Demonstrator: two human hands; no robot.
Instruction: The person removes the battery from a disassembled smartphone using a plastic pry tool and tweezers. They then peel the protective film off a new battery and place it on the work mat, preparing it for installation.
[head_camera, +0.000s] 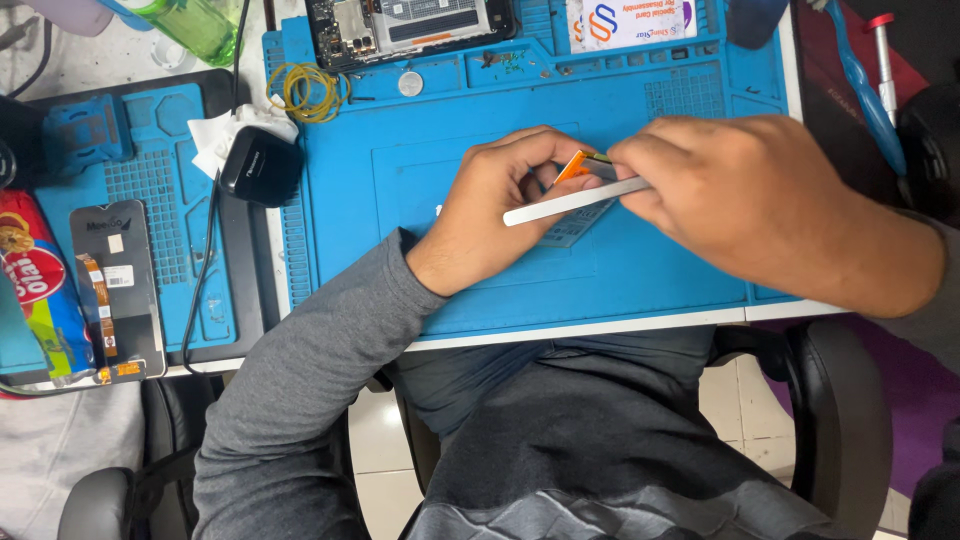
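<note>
My left hand (495, 215) rests on the blue work mat (650, 110) and pinches a small part with an orange flex strip (573, 166) at its fingertips. My right hand (745, 195) meets it from the right and grips a slim white flat tool (570, 203) that points left across my left fingers. A grey meshed piece (578, 226) lies on the mat just under both hands, mostly hidden by them.
An opened phone body (410, 28) lies at the mat's far edge, with a coil of yellow bands (308, 92) and a coin cell (410, 83) near it. A black adapter (260, 165), a phone screen (118, 285) and a second blue mat (150, 190) are left. Screwdrivers (865, 90) lie right.
</note>
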